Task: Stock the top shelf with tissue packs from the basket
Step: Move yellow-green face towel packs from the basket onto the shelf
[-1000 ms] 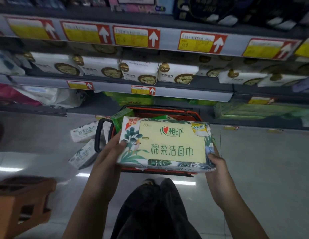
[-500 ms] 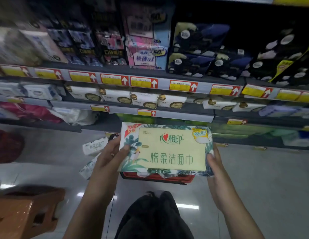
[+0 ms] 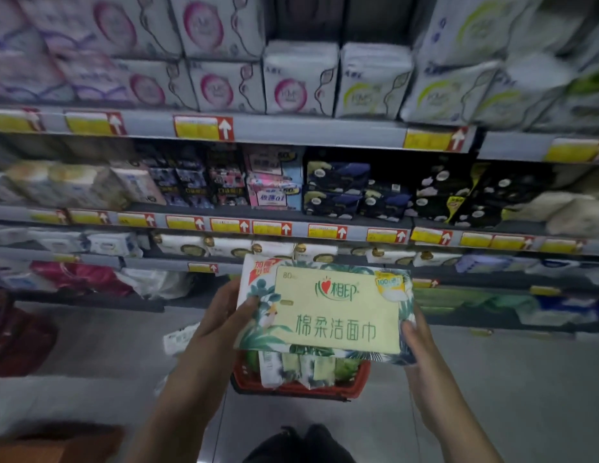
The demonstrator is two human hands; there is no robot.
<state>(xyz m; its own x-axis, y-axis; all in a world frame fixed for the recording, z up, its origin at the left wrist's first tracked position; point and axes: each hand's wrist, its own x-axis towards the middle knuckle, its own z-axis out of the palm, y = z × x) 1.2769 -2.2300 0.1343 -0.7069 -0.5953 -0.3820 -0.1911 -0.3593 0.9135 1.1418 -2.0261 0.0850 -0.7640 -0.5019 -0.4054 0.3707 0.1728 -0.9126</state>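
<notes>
I hold a flat tissue pack (image 3: 335, 312) with a pale yellow label and green leaf print in front of the shelves. My left hand (image 3: 221, 319) grips its left end, thumb on the face. My right hand (image 3: 416, 332) grips its right end. Below the pack stands the red basket (image 3: 355, 379) on the floor, with several more packs standing in it. The highest shelf in view (image 3: 308, 130) carries rows of white packs with pink and green rings. A dark gap (image 3: 308, 18) sits above the two shorter white packs in the middle.
Lower shelves hold dark, pink and white packs behind yellow price tags (image 3: 203, 127). A white pack (image 3: 178, 337) lies on the floor left of the basket. A dark red basket (image 3: 14, 335) stands at the left and a wooden stool (image 3: 57, 444) at bottom left.
The view has tilted upward, bringing a higher shelf of white packs into sight. Both hands have lifted the tissue pack up from the basket, which now shows below it.
</notes>
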